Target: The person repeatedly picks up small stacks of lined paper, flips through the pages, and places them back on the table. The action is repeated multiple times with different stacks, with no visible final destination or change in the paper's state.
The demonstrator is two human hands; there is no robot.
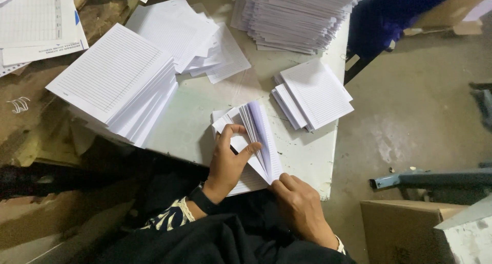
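A small stack of lined paper sheets (261,136) lies at the near edge of a pale table (195,120), its sheets fanned upward. My left hand (228,161) grips the fanned sheets, thumb on one side and fingers curled over the other. My right hand (300,202) pinches the stack's near right corner. A dark band sits on my left wrist.
A thick stack of lined sheets (118,79) overhangs the table's left edge. Loose sheets (189,38) lie behind it, a tall pile (297,15) at the back, a small stack (313,94) at right. Cardboard box (405,228) and blue metal bar (430,178) sit on the floor.
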